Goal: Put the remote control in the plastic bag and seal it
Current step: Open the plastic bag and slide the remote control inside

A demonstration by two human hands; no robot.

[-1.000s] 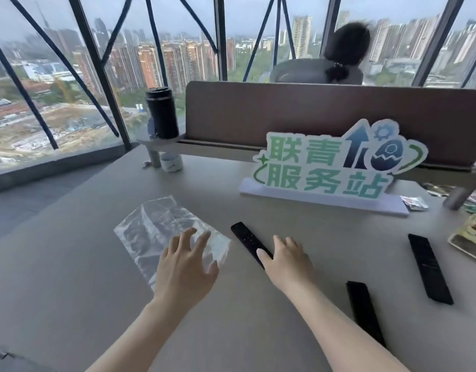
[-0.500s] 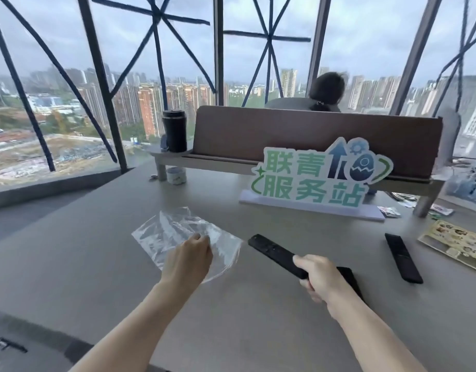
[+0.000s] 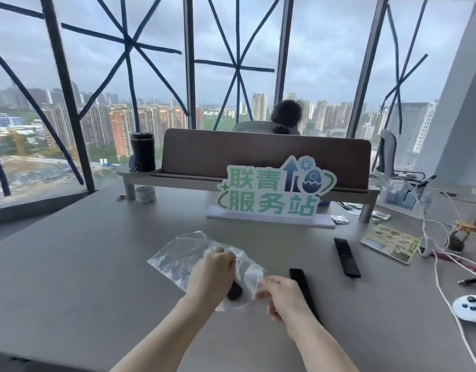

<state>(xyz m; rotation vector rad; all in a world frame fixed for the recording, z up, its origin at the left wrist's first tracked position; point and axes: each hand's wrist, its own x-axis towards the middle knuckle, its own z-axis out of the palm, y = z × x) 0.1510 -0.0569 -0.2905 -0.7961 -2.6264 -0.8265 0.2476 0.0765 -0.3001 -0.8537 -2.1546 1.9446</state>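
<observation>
In the head view I see both hands over the near part of the grey desk (image 3: 70,264). The left hand (image 3: 214,272) is closed in a fist on the clear plastic bag (image 3: 177,253), which lies crumpled on the desk toward the near edge. The dark end of the remote control (image 3: 234,292) comes out just under this fist, behind the plastic film, so it seems to be partly inside the bag. The right hand (image 3: 281,298) is blurred; its fingers are curled and pinch the near right edge of the bag.

Just beside the right hand lies a second black remote (image 3: 302,288), flat on the desk. A third remote (image 3: 347,257) lies further to the right. A green and white sign (image 3: 274,191) stands near the far edge, and a white game controller (image 3: 471,311) lies at the right edge.
</observation>
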